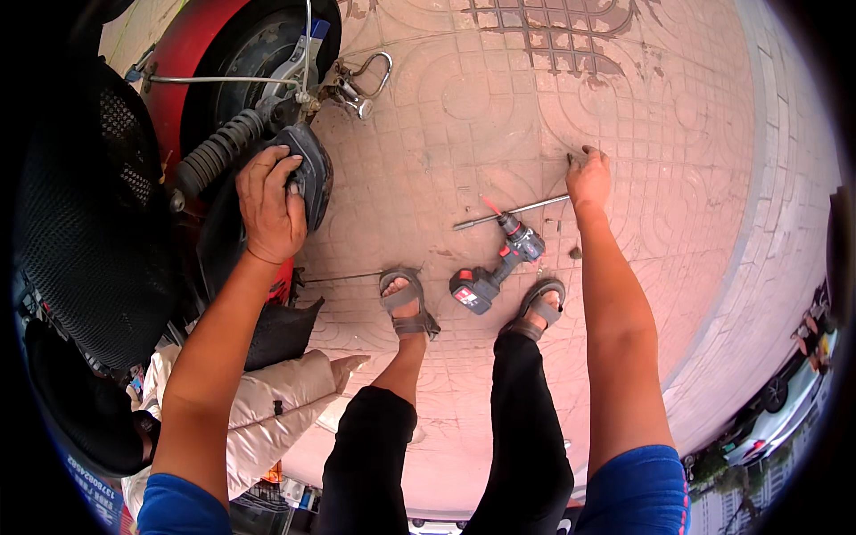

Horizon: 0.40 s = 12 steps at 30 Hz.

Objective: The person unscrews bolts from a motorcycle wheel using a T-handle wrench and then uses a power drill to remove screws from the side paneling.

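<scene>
My left hand (270, 203) is curled over the edge of a black plastic cover (314, 174) on the scooter's rear end, fingers on top and thumb at the side. My right hand (588, 178) is low over the paving on the right, fingers pinched together. A small dark bit shows at its fingertips, too small to name. A thin metal rod (513, 212) lies on the ground, its right end reaching behind my right wrist. Across its middle rests the red tip of a black and red cordless drill (508, 259), which lies on its side between my feet.
The scooter's rear wheel (259, 80), coil shock absorber (218, 152) and a bent metal hook (374, 76) are at the upper left. A black mesh seat (89, 214) and a beige padded cover (276, 401) flank my left arm. A small stone-like lump (575, 253) lies near the drill.
</scene>
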Available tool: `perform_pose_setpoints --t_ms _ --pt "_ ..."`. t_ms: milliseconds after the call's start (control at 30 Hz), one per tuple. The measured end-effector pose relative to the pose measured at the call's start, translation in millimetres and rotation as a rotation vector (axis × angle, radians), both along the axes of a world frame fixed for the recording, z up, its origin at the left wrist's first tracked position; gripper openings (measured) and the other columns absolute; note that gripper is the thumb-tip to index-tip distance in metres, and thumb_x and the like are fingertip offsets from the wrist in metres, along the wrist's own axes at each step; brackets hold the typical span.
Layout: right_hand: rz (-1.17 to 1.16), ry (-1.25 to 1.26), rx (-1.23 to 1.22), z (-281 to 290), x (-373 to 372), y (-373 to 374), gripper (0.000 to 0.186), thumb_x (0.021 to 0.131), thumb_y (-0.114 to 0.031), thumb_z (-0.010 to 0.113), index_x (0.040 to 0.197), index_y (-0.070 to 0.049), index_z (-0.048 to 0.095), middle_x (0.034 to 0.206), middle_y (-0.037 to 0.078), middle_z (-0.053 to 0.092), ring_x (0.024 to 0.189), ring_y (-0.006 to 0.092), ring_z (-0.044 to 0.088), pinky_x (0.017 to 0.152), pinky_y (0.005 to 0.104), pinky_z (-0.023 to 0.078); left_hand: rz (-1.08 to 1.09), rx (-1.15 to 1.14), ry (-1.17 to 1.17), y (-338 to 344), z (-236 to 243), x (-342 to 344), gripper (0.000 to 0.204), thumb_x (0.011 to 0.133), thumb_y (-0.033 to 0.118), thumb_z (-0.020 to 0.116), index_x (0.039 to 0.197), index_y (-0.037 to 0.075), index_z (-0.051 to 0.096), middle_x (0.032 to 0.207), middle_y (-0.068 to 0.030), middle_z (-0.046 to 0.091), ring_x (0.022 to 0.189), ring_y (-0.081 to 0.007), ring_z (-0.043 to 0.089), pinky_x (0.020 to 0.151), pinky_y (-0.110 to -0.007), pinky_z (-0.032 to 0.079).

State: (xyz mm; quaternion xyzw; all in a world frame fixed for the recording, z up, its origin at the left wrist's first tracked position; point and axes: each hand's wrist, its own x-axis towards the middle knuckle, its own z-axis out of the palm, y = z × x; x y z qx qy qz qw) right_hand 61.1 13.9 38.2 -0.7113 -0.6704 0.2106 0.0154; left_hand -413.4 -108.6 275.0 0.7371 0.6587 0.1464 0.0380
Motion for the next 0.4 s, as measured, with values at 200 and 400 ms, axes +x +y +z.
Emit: perform_pose_setpoints --t_ms 200,400 --pt "0.312 -0.013 -0.043 -11.7 46.6 -7.1 0.03 0.086 -0.005 0.065 0.115 -0.011 0.071 0.115 0.018 0.065 0.112 0.0386 0.063 0.092 0.0469 0.055 -0.009 0.011 0.001 2.3 -0.4 0.4 0.042 0.082 0.002 0.054 0.123 0.002 0.063 0.131 -0.0184 0.06 0.123 -0.038 0.055 0.112 -0.047 0.039" --pt "0.426 -0.179 -0.103 -16.8 52.3 -0.8 0.016 0.089 -0.012 0.066 0.104 -0.01 0.071 0.106 0.015 0.065 0.106 0.0372 0.066 0.087 0.0461 0.057 -0.008 -0.005 0.013 -4.1 -2.9 -2.4 0.042 0.086 0.003 0.054 0.127 0.002 0.061 0.134 -0.0183 0.058 0.126 -0.0386 0.053 0.112 -0.047 0.038"
